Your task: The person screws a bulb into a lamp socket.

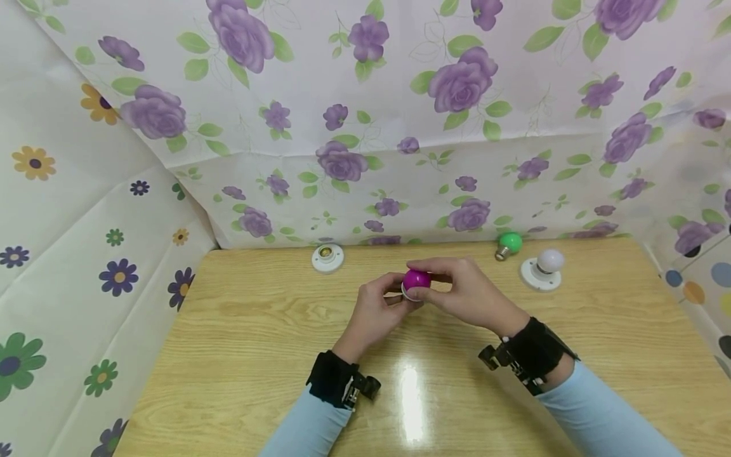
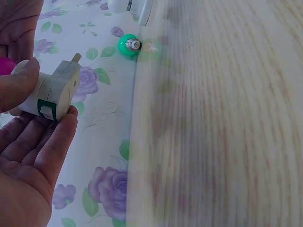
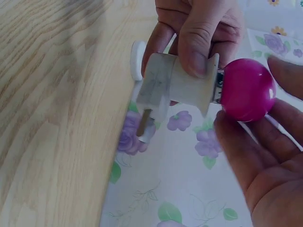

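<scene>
Fingers of the right hand curve round the magenta bulb, spread only about as wide as its globe, while the left hand grips the white plug-in holder between thumb and fingers. The hold seems chosen so that one hand steadies the holder while the other has control of the bulb's round end; keeping the left grip behind the flared rim appears to leave the mouth free. Part of the bulb's metal base shows between the globe and that rim, so it does not look fully seated.

The bulb lies within the curve of the right fingers, just beyond the left thumb, with the hands close together above the table. The holder's metal prong points away from both hands' fingers, and a green patch marks its side.

Farther out, a bare round socket stands near the back edge on the left. On the right lie a green bulb, its metal base exposed, and beside it a white bulb seated in a round base. A flowered sheet hangs behind.
</scene>
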`<state>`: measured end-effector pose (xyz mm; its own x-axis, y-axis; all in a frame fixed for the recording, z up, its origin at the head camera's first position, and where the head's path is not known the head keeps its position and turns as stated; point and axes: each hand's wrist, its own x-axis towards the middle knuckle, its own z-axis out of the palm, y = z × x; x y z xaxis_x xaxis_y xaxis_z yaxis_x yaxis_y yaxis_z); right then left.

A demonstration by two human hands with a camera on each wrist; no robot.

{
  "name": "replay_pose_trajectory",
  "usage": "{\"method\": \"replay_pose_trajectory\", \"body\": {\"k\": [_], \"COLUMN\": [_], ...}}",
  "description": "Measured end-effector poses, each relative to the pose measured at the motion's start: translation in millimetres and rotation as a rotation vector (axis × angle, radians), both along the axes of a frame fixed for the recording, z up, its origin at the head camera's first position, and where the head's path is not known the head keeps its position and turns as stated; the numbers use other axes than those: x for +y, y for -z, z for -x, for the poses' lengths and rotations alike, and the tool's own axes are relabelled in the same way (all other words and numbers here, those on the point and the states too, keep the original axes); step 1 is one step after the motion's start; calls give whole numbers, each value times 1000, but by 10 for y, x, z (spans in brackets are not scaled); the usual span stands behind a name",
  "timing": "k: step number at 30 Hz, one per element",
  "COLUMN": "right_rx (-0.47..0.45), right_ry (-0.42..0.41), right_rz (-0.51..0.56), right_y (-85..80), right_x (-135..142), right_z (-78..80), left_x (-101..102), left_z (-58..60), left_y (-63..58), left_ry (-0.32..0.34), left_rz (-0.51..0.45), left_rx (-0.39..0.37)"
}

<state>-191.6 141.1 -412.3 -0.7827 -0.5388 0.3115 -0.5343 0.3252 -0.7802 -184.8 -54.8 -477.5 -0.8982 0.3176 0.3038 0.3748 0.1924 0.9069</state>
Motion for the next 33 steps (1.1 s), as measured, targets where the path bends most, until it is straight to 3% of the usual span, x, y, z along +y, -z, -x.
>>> {"method": "replay_pose_trajectory", "body": {"k": [6, 21, 33], "right_rx": [-1, 46, 156], "right_ry": [79, -22, 54], "right_rz": [-32, -47, 48], "right_y": [9, 8, 46], "right_x": [-14, 6, -71], "right_z": [-13, 1, -39], "left_x": [-2, -12, 16], "left_z": [-7, 4, -15], "left_y": [22, -13, 8], "left_ry": [-25, 11, -80], "left_rz": [22, 36, 25], "left_rx": [2, -16, 48]}}
